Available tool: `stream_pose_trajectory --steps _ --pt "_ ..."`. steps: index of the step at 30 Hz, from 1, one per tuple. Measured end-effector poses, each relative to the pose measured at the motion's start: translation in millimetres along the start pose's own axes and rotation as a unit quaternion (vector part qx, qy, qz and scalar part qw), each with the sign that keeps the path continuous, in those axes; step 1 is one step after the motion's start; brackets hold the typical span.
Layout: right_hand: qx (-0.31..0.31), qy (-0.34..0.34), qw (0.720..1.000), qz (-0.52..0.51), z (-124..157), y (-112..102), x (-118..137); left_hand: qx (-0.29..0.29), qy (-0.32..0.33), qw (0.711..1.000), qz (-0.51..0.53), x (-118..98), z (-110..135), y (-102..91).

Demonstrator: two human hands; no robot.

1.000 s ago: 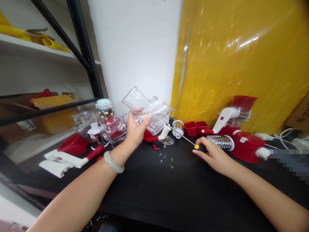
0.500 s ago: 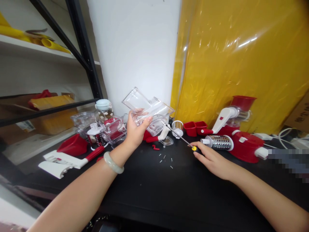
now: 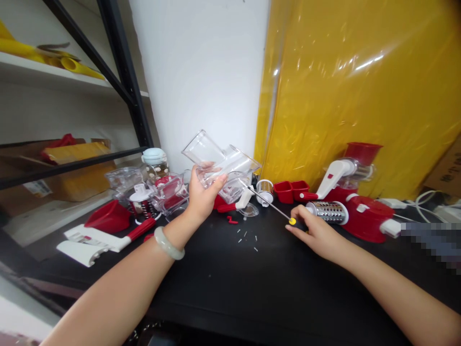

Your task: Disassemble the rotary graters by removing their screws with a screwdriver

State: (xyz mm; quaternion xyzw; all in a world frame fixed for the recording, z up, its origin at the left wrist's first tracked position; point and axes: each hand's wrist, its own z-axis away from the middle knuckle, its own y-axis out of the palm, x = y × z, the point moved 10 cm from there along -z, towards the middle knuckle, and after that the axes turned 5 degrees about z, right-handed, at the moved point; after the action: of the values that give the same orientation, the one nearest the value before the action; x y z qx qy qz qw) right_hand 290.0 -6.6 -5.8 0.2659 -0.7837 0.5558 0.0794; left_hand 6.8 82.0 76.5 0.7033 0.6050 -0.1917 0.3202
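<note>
My left hand [image 3: 206, 193] is closed around a clear plastic grater housing [image 3: 239, 158] and keeps it tilted above the table. In my right hand [image 3: 312, 229] is a screwdriver [image 3: 272, 207] with a long thin shaft and a yellow-ended handle. Its tip reaches the lower right part of the housing; whether it sits in a screw cannot be made out. Beneath them, several small screws [image 3: 245, 234] and a little red plastic piece [image 3: 232, 220] lie on the black table [image 3: 223, 293].
An assembled red grater [image 3: 370, 216] stands at the right, beside a metal grating drum [image 3: 329, 212]. Red cups [image 3: 291, 190] and another drum [image 3: 265, 191] are at the back. To the left lie a white-and-red handle [image 3: 108, 235], a red hopper [image 3: 109, 216] and clear housings [image 3: 168, 192].
The fingers of my right hand have shifted and bent on the screwdriver handle, which has moved slightly right. My left hand and the clear housing stay in place.
</note>
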Motion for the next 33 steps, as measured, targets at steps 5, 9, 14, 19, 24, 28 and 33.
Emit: stream_pose_trajectory --steps 5,9,14,19,24,28,33 --pt "0.009 0.028 0.999 -0.021 2 5 -10 -0.004 0.003 1.0 -0.005 -2 0 -0.5" --pt "0.033 0.04 0.998 -0.022 5 8 -8 -0.002 -0.012 1.0 -0.001 2 -1 -0.9" --pt "0.055 0.013 0.998 -0.037 6 11 2 -0.005 0.012 1.0 0.005 -5 -2 -1.3" --pt "0.046 -0.013 0.999 -0.025 3 10 3 -0.007 0.016 1.0 0.002 -6 -3 -1.1" --pt "0.039 0.001 0.999 -0.013 2 9 2 -0.012 0.034 0.999 -0.007 -11 -2 -1.4" --pt "0.054 0.022 0.998 -0.036 3 15 -1 -0.005 0.023 1.0 -0.006 -7 -1 -0.8" --pt "0.067 0.03 0.996 -0.04 5 17 -3 0.001 -0.008 1.0 -0.003 3 -1 -2.3"
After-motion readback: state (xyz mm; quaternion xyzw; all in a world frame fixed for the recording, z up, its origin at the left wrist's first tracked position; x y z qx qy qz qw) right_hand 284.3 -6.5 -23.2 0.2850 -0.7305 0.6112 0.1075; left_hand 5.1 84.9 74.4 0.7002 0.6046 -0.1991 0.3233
